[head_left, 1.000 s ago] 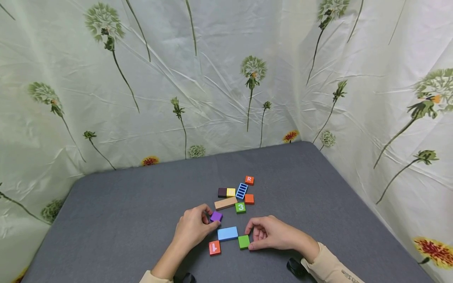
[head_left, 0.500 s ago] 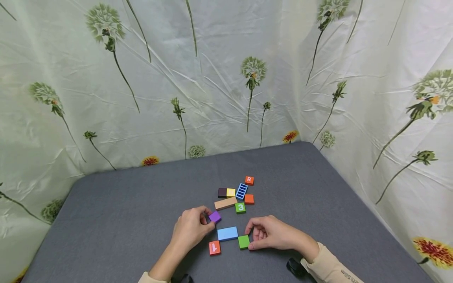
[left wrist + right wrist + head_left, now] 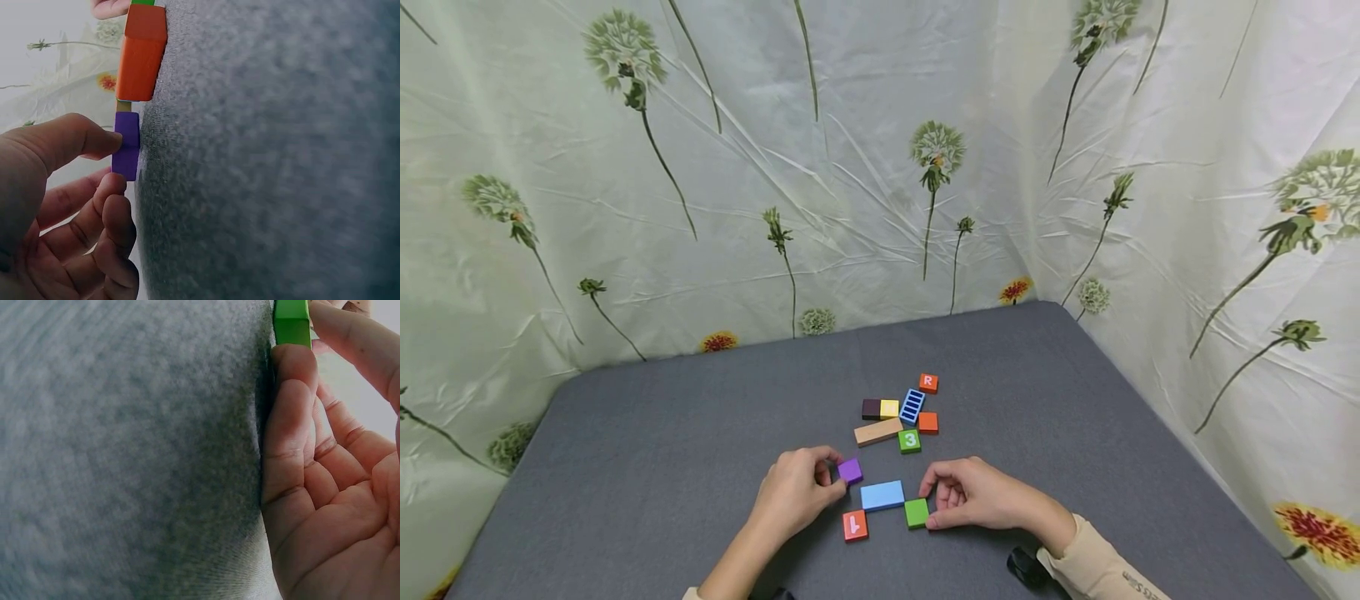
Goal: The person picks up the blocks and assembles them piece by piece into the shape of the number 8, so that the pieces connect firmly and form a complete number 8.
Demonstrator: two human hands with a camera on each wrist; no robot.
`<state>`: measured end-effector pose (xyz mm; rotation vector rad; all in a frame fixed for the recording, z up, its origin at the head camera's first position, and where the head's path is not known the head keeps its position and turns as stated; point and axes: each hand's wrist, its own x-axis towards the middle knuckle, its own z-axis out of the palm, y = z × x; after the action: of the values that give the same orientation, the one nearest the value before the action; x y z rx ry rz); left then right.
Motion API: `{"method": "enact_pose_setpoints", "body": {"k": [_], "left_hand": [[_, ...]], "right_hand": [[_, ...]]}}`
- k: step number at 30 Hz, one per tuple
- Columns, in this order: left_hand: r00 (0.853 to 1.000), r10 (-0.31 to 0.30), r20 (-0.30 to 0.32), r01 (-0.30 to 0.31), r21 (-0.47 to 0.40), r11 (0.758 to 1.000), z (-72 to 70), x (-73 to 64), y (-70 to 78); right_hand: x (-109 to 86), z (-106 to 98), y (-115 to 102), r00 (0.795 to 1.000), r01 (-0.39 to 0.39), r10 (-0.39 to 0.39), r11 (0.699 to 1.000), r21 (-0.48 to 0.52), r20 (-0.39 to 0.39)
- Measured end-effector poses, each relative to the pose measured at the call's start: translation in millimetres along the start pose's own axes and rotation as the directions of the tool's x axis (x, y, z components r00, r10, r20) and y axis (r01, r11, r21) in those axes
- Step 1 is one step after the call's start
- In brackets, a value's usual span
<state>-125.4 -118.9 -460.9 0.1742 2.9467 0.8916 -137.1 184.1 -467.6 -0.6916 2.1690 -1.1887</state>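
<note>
My left hand (image 3: 796,490) pinches a small purple block (image 3: 850,472) between thumb and fingers. In the left wrist view the purple block (image 3: 127,145) sits low against the grey cloth. At the right, my right hand (image 3: 977,493) has thumb and fingertips at the edges of a plain green block (image 3: 917,513). The right wrist view shows the green block (image 3: 292,322) held at its side, its far part cut off by the frame. A long blue block (image 3: 882,496) lies between the hands, touching the green block's corner. Near its left end is a red block with a white mark (image 3: 854,526).
Farther back lie a tan plank (image 3: 878,432), a green block marked 3 (image 3: 909,441), a plain orange block (image 3: 928,422), a slotted blue block (image 3: 912,406), a yellow block (image 3: 889,408), a dark block (image 3: 871,408) and an orange R block (image 3: 928,382). Patterned curtain (image 3: 850,167) backs the table.
My left hand has drawn the purple block a little left and toward me, and the block has turned slightly. My right hand and the other blocks stay where they were.
</note>
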Motion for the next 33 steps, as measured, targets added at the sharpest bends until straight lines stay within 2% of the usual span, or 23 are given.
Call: {"method": "enact_pose_setpoints", "body": {"k": [10,33], "left_hand": [[0.999,0.010,0.048,-0.009,-0.021,1.000,-1.0,-3.6,-3.0],[0.998,0.036,0.060,-0.033,-0.055,0.998,-2.2,-6.7,-4.8]], "right_hand": [[-0.1,0.2,1.1,1.000,0.003,-0.003,1.000,0.003,-0.002],[0.8,0.9,2.6,1.000,0.022,-0.022,1.000,-0.001,0.001]]}}
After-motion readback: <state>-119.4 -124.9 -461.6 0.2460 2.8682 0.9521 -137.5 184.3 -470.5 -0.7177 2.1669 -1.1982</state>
